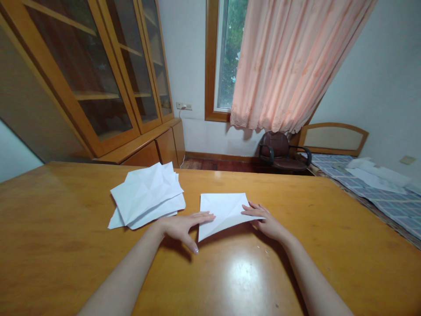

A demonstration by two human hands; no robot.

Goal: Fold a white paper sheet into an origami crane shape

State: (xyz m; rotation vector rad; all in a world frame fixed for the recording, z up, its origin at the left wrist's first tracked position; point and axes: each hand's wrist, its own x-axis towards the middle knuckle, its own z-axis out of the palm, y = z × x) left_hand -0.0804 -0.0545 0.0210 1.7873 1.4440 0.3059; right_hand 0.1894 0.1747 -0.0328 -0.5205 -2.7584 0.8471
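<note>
A white sheet of paper (222, 213) with crease lines lies on the wooden table, its near edge slanting and slightly raised. My left hand (180, 227) is at the sheet's left edge, fingers stretched out over it and thumb spread apart on the near side. At the right edge, my right hand (263, 221) has its fingers on top of the paper; the thumb is mostly hidden beneath the raised near corner, so the edge sits between them. Left of the sheet rests a loose stack of creased white papers (148, 193).
The wooden table (98, 272) spans the foreground. Beyond it stand a glass-door cabinet (131, 109) on the left, a brown armchair (279, 151), and a bed (378, 188) with papers on it at right. A pink curtain (289, 57) partly covers the window.
</note>
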